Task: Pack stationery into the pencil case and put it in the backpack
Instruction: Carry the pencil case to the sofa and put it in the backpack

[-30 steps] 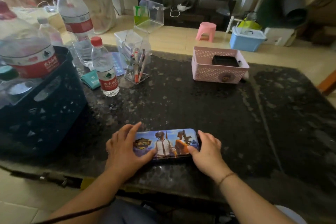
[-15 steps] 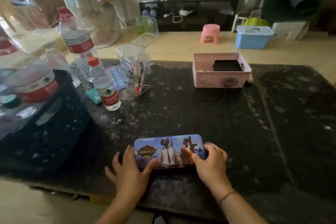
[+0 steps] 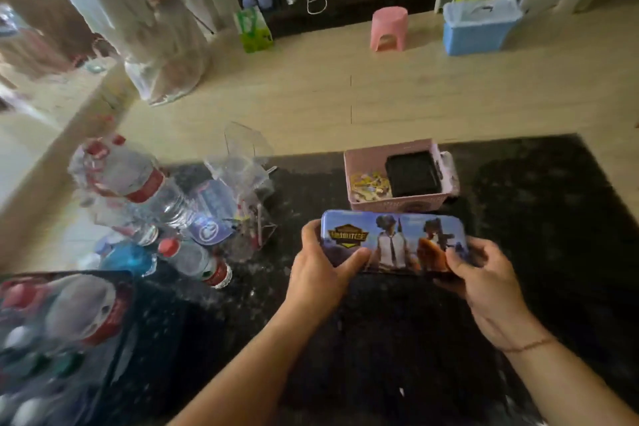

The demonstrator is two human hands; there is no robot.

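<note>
Closed pencil case (image 3: 392, 241) gripped at both ends: left hand (image 3: 320, 264) curled round left end, right hand (image 3: 484, 273) round right; pink basket (image 3: 397, 206) just beyond.

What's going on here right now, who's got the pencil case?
A person grips the closed pencil case at both ends, left hand and right hand, over the dark table. The pens still stand in the clear holder beside the water bottles. A pink basket sits just behind. No backpack is visible.
</note>
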